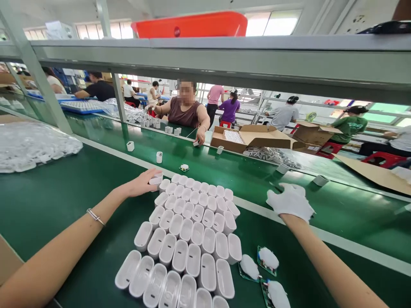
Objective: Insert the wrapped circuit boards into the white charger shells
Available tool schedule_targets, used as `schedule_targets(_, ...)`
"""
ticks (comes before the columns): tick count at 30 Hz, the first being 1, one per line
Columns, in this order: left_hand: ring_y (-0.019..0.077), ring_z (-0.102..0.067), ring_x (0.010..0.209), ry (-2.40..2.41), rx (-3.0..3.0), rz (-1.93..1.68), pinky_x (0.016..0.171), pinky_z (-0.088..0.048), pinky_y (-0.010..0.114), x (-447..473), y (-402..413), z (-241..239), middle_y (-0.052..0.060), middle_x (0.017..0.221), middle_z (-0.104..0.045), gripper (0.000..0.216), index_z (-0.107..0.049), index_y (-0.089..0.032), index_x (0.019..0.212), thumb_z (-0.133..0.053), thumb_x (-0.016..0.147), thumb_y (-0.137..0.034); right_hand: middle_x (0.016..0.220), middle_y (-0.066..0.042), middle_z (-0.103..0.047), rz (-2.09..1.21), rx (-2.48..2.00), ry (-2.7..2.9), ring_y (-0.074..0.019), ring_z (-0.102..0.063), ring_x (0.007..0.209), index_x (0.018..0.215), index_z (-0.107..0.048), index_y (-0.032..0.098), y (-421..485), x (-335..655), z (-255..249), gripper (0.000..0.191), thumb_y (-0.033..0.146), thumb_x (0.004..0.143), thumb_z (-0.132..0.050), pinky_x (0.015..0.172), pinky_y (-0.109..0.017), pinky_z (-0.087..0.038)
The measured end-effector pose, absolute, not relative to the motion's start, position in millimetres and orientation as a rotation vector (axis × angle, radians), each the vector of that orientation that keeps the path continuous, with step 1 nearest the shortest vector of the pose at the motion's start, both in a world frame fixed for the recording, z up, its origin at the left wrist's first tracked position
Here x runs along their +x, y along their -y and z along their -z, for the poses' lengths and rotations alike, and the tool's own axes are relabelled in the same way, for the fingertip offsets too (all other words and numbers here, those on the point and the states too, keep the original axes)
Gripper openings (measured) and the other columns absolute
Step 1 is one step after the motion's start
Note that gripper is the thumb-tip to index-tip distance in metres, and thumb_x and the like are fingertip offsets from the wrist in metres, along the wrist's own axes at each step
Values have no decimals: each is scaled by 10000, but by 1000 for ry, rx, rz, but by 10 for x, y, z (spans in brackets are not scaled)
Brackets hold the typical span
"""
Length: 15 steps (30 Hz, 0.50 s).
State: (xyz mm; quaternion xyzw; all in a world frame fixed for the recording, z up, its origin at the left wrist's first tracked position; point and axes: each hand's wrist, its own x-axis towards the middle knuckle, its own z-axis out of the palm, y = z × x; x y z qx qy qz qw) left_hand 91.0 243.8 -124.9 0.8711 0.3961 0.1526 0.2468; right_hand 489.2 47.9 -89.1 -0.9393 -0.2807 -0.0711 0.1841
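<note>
My bare left hand [143, 183] reaches to the far left corner of a block of white plastic shells [192, 231], fingers closed on one white shell [156, 180]. Several rows of these open shells stand packed together on the green table [64, 196]. My right hand [290, 201], in a white glove, rests palm down on the green surface right of the block, fingers curled; nothing shows in it. A thin bracelet [95, 216] is on my left wrist.
Small circuit boards with white pads [268, 259] lie near my right forearm. Single white shells [159, 157] ride the green conveyor belt [353, 214]. A bagged white pile [32, 145] sits left. Across, a person sits by an open carton [253, 137]. A red bin [192, 25] is overhead.
</note>
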Motion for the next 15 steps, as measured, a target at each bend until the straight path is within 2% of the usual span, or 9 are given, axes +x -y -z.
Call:
schedule_targets(2,328,-320,1343,-1036,2407,-436,1097,-284,443,899,-2432,1254,132,1448,-372,703,-443,-172,1310,-550,632,-324,1293,-148,-541,310,-2518,969,-323,-605,1042,1213,-603,210,-816,4597,704,464,362,792,-481,812,-400,-470)
schedule_targets(5,297,-525,1125,-1030,2366,-484,977,-417,393,930,-2440,1241,120,1231,-554,624,-481,-155,1217,-589,623,-310,1218,-113,-604,111,-2403,1562,-277,-579,1094,1170,-634,198,-1447,4002,506,428,368,808,-481,839,-335,-449)
schedule_targets(8,227,-585,877,-1053,2258,-523,800,-480,318,973,-2456,1256,45,968,-621,522,-499,-158,1117,-608,623,-287,1296,-104,-545,-39,-2272,1967,-209,-555,1131,1326,-484,144,-2046,3412,543,517,402,890,-380,859,-299,-416)
schedule_targets(11,181,-565,783,-1031,2173,-619,712,-464,266,989,-2469,1286,-1,868,-600,486,-505,-167,1064,-632,600,-234,1182,-120,-620,-151,-2296,2021,-178,-624,996,1226,-552,103,-2472,2998,714,477,425,877,-510,813,-303,-469)
schedule_targets(15,170,-562,755,-1008,2116,-675,700,-459,265,972,-2469,1290,-15,832,-598,498,-529,-172,1040,-675,565,-185,1042,-103,-684,-205,-2317,2074,-185,-656,893,1021,-651,134,-2708,2819,823,241,302,863,-581,777,-339,-503)
